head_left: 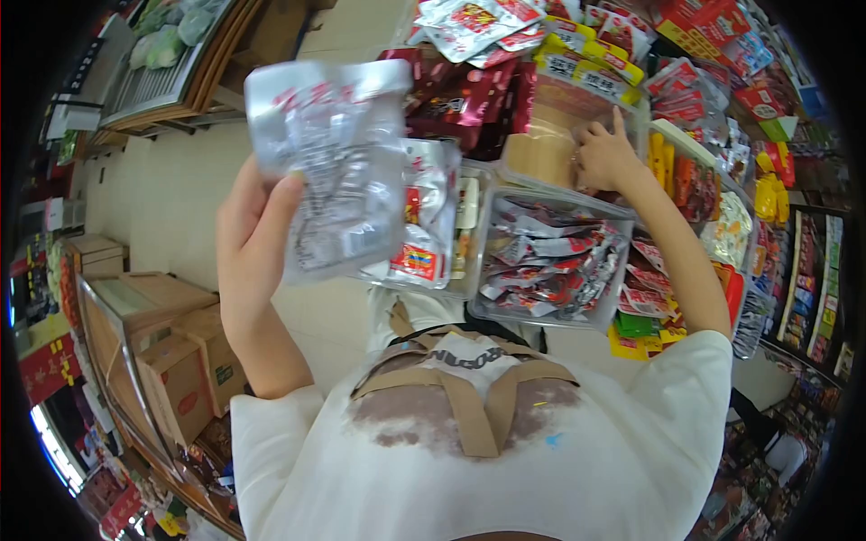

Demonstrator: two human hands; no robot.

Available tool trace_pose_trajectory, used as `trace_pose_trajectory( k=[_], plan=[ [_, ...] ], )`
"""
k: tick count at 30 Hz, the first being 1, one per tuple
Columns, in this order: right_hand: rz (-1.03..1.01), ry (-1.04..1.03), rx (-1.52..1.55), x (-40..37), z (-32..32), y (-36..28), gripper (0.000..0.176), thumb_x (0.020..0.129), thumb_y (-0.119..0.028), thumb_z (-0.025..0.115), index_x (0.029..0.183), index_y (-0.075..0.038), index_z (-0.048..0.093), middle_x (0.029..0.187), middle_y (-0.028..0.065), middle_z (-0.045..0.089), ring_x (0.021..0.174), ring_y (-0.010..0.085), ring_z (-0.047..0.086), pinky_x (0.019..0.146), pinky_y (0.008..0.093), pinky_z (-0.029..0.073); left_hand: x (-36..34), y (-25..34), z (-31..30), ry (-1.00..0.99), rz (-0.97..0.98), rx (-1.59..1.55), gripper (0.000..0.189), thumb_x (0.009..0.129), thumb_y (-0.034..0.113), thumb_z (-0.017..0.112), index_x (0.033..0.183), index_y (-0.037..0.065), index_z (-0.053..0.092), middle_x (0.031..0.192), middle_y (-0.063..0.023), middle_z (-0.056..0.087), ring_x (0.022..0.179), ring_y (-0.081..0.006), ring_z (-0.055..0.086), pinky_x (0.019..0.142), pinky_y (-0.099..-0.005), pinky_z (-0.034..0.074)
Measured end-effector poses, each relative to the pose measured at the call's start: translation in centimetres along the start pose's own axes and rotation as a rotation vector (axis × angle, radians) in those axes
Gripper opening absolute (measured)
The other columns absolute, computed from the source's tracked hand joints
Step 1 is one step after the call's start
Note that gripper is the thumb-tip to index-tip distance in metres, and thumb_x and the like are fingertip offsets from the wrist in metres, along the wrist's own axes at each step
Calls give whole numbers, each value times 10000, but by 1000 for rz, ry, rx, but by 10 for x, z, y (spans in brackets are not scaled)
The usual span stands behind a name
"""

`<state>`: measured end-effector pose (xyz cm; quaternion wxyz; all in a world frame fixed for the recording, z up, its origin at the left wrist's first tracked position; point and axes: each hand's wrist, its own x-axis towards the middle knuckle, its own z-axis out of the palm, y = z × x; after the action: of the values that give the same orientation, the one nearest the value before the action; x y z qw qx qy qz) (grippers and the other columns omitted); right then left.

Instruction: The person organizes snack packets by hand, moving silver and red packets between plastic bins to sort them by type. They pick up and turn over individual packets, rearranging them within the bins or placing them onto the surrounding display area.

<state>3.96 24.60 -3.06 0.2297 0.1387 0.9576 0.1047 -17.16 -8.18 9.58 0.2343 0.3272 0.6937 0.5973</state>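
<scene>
A silver foil food pouch (pixel 347 171) with red lettering is raised in my left hand (pixel 262 216), the thumb pressed on its near face and the fingers behind it. My right hand (pixel 609 158) reaches into a clear plastic bin (pixel 564 194) with its index finger stretched out and the other fingers bent. Brown cardboard (pixel 541 149) lies in that bin beside the fingers. Nothing shows in the right hand's grasp. Just below the left hand's pouch, more silver and red pouches (pixel 424 216) sit in a neighbouring bin.
A bin of stacked red and silver packets (pixel 555 257) stands nearest my body. Dark red packets (pixel 465 99) and yellow packets (pixel 586 59) lie farther back. More bins of snacks (pixel 695 180) line the right. Cardboard boxes (pixel 176 379) and a wooden-framed case (pixel 135 307) stand left.
</scene>
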Motion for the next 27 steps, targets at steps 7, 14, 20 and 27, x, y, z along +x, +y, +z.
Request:
trace_pose_trajectory(
  k=[7, 14, 20, 27],
  plan=[
    [41, -126, -15, -1, -19, -3, 494, 604, -295, 682, 1071, -143, 635, 1161, 58, 541, 1157, 235, 445, 1017, 678, 75, 77, 38, 141, -414, 399, 552, 239, 828, 77, 519, 1034, -45, 505, 838, -155, 621, 746, -244, 622, 621, -381, 484],
    [-116, 421, 230, 12, 32, 16, 578, 606, -301, 682, 1159, -175, 571, 1283, 61, 472, 1192, 247, 418, 1019, 671, 86, 120, -18, 258, -655, 340, 907, 226, 772, 119, 532, 933, -18, 612, 938, -209, 620, 848, -364, 632, 727, -411, 522],
    [99, 3, 60, -1, 0, 6, 514, 617, -252, 682, 1103, -109, 597, 1180, 66, 518, 1161, 260, 431, 1032, 626, 155, 125, -82, 276, -852, 257, 928, 246, 791, 159, 506, 887, -15, 651, 897, -207, 647, 794, -283, 659, 666, -385, 537],
    [18, 542, 338, -26, 7, 21, 285, 650, -108, 636, 929, -78, 593, 1032, 83, 558, 1039, 280, 498, 939, 463, 340, 128, -108, 302, -889, -193, 648, 261, 777, 184, 543, 866, -35, 652, 821, -188, 662, 645, -264, 670, 597, -367, 549]
  ],
)
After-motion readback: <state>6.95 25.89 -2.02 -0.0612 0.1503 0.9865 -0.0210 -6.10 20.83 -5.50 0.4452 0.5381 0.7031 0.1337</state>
